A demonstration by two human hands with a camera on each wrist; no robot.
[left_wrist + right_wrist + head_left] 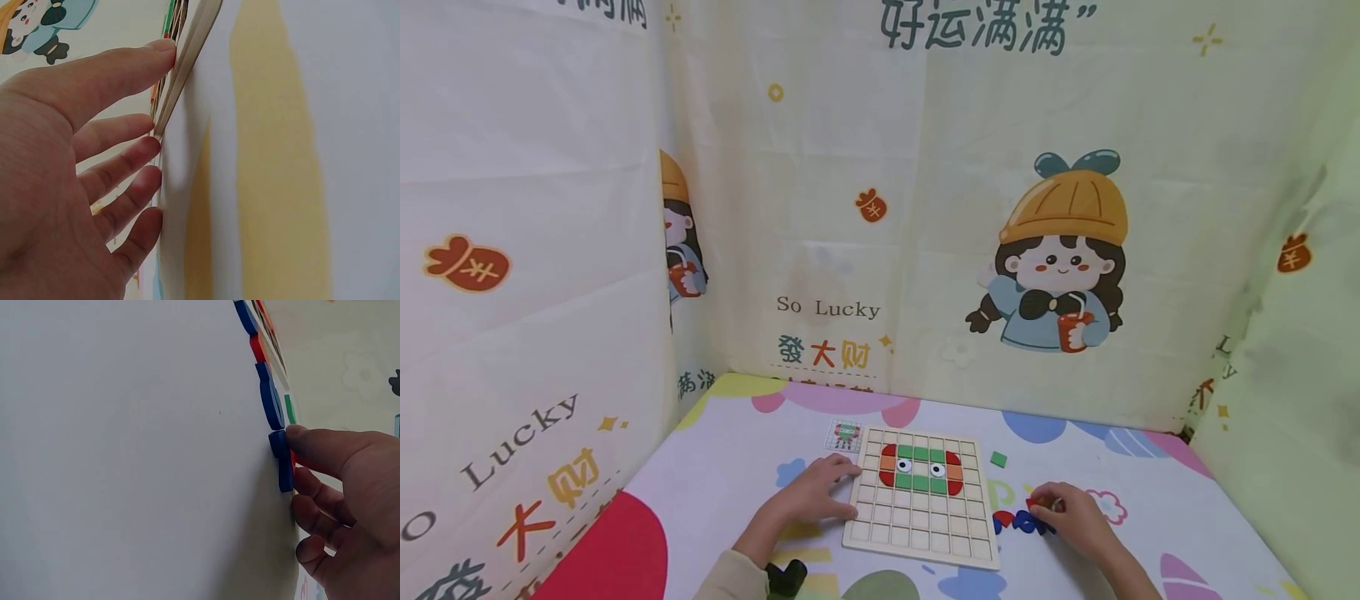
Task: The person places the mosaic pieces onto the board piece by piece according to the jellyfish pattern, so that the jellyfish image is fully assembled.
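Observation:
A square wooden grid board (917, 532) lies on the table, bearing green, red and orange pieces and two round eye pieces (937, 471). My left hand (808, 493) rests at its left edge with fingers spread. In the left wrist view the thumb (119, 78) touches the board's side (187, 62). Right of the board, my right hand (1075, 514) pinches a small red piece (1032, 503) between thumb and fingers. Blue pieces (1023, 522) and another red piece (1003, 519) lie beside it. In the right wrist view the thumb tip is against a blue piece (278, 444).
A small pattern card (844, 436) lies at the board's upper left corner. One green square (998, 459) sits off its right side. A black object (786, 577) shows by the left sleeve. Printed cloth walls (850, 250) enclose the table's back and sides.

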